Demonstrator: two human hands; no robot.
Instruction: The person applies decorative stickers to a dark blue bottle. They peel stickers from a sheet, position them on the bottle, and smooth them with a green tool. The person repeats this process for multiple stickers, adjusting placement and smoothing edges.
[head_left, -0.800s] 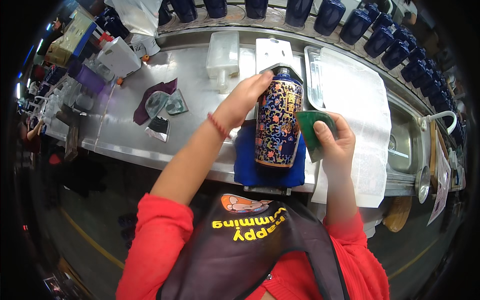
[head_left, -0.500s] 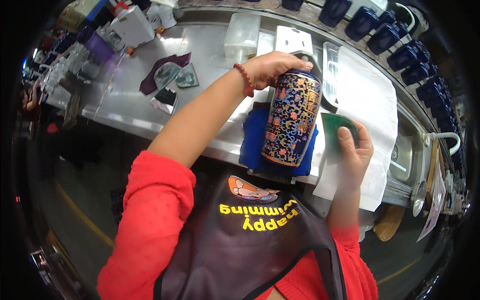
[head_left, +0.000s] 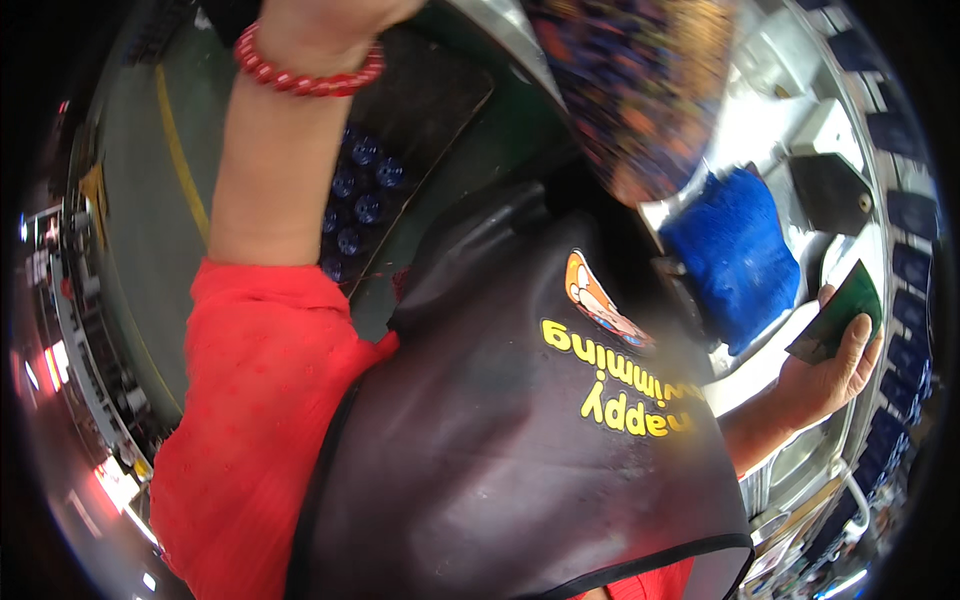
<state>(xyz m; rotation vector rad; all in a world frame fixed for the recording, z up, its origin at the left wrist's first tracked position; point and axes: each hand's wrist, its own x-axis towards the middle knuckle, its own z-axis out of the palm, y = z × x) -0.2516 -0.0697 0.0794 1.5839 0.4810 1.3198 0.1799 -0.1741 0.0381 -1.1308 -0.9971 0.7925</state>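
Observation:
My left hand (head_left: 330, 30) is at the top edge of the picture, its fingers cut off; a red bead bracelet rings the wrist. The dark blue vase (head_left: 640, 100), with colourful floral and gold patterning, is lifted off the blue cloth (head_left: 735, 255) and blurred by motion. Its upper end is out of the picture on my left hand's side, so the grip itself is hidden. At the right, my right hand (head_left: 825, 380) pinches a thin dark green flat piece (head_left: 843, 312) between thumb and fingers, apart from the vase.
The blue cloth lies at the edge of the metal worktop, beside a black angular block (head_left: 832, 192). Dark blue vessels (head_left: 908, 215) line the far right. Below the worktop, several shiny blue round objects (head_left: 367, 207) stand on a dark surface near the floor (head_left: 150, 260).
The view has swung to the left. My left hand has raised the vase off the blue cloth and toward the left. My right hand still holds the green piece.

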